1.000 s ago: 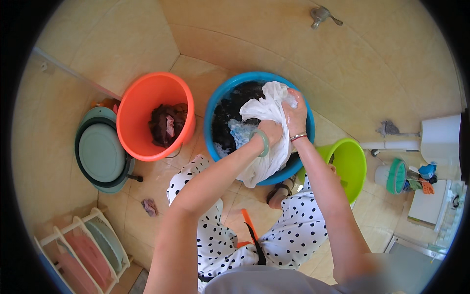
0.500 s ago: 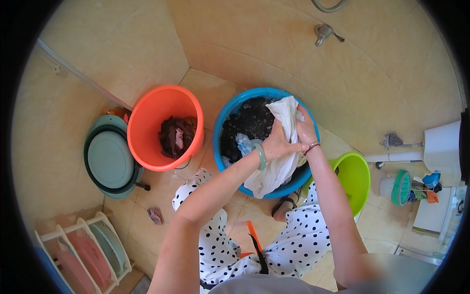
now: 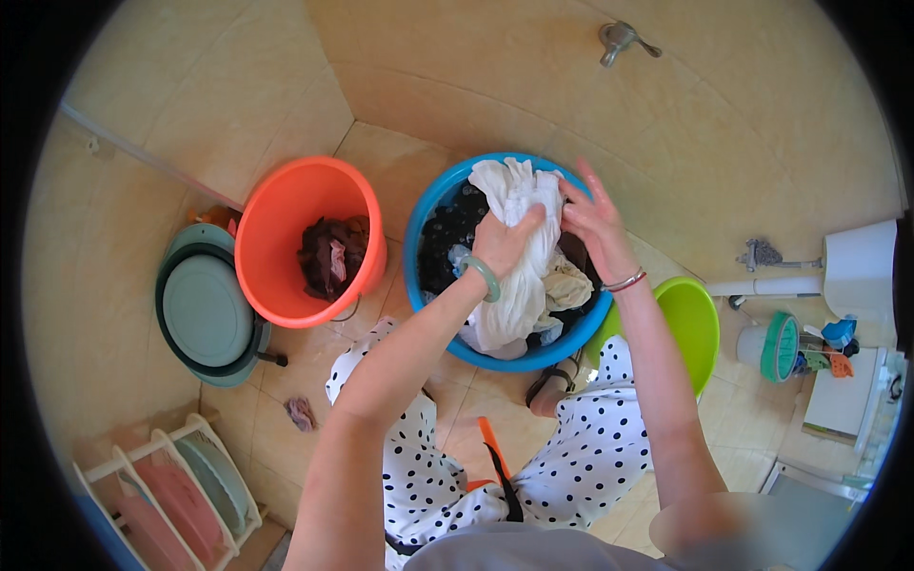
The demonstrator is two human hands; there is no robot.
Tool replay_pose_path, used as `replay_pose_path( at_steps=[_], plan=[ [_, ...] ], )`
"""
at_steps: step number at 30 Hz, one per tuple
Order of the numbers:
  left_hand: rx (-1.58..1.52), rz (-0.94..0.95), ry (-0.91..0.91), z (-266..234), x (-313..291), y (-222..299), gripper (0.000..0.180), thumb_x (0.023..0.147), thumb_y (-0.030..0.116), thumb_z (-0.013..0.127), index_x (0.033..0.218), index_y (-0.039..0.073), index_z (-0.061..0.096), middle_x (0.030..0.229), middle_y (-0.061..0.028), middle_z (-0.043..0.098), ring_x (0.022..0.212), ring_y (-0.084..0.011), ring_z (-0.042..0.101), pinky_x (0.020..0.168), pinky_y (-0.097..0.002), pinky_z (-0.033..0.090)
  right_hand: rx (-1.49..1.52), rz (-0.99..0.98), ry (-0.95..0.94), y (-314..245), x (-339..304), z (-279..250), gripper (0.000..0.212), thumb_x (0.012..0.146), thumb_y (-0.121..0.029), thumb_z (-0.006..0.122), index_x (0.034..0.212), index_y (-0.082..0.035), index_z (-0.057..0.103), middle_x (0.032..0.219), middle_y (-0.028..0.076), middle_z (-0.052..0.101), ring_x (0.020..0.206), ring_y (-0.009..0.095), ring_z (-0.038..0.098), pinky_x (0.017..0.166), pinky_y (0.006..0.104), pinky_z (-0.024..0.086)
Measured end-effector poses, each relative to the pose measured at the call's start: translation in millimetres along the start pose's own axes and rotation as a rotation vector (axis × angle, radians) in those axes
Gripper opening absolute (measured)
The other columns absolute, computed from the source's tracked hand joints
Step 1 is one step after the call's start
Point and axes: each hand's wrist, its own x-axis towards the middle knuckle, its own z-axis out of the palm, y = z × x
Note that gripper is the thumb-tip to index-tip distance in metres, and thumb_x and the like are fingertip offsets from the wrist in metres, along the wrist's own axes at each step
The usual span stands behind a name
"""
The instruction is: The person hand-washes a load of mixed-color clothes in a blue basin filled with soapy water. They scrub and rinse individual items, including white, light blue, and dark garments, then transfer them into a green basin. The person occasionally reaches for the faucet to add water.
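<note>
Both hands are up over the blue basin (image 3: 428, 295), working a white cloth (image 3: 519, 257) that hangs from the far rim down across the dark laundry inside. The left hand (image 3: 503, 244) is clenched around a bunched fold of the cloth, a pale green bangle (image 3: 484, 278) on its wrist. The right hand (image 3: 595, 221) sits just beside it with fingers spread, pressed against the cloth's edge rather than closed on it; a thin bracelet (image 3: 625, 282) circles that wrist. To the left of the basin stands an orange bucket (image 3: 276, 228) with a heap of dark clothes (image 3: 333, 257) at the bottom, and past it lie stacked grey-green basins (image 3: 205, 309) on the tiled floor. A lime green bowl (image 3: 700, 328) rests to the right of the blue basin, partly behind the right forearm.
</note>
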Motion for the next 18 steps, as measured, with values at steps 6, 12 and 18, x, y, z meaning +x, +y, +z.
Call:
replay_pose_path(
  at_steps=[6, 12, 18],
  plan=[
    [-0.361, -0.210, -0.021, 10.7, -5.2, 26.0, 0.053, 0.093, 0.040, 0.056, 0.124, -0.003, 0.057, 0.114, -0.0107, 0.063, 0.101, -0.0183, 0.060, 0.088, -0.0300, 0.047, 0.259, 0.008, 0.057, 38.7, 10.4, -34.8, 0.084, 0.089, -0.053, 0.059, 0.154, -0.021, 0.017, 0.155, 0.005, 0.030, 0.139, 0.025, 0.032, 0.110, 0.0433, 0.030],
    [-0.520, -0.269, -0.229, 17.8, -13.6, 32.0, 0.062, 0.096, 0.051, 0.042, 0.126, -0.002, 0.056, 0.117, -0.0124, 0.062, 0.105, -0.0183, 0.059, 0.091, -0.0293, 0.045, 0.440, -0.104, -0.188, 25.1, 26.9, -19.1, 0.094, 0.082, -0.070, 0.054, 0.150, -0.012, 0.027, 0.152, 0.014, 0.033, 0.137, 0.033, 0.036, 0.112, 0.0481, 0.031],
    [-0.158, -0.290, -0.368, 6.9, -4.9, -14.0, 0.065, 0.100, 0.056, 0.035, 0.131, 0.001, 0.052, 0.117, -0.0076, 0.062, 0.108, -0.0153, 0.057, 0.096, -0.0285, 0.043, 0.128, -0.058, -0.146, 7.7, 21.6, -14.3, 0.040, 0.081, -0.022, 0.076, 0.111, -0.003, 0.058, 0.117, 0.015, 0.061, 0.113, 0.029, 0.060, 0.095, 0.0383, 0.049]
  ],
)
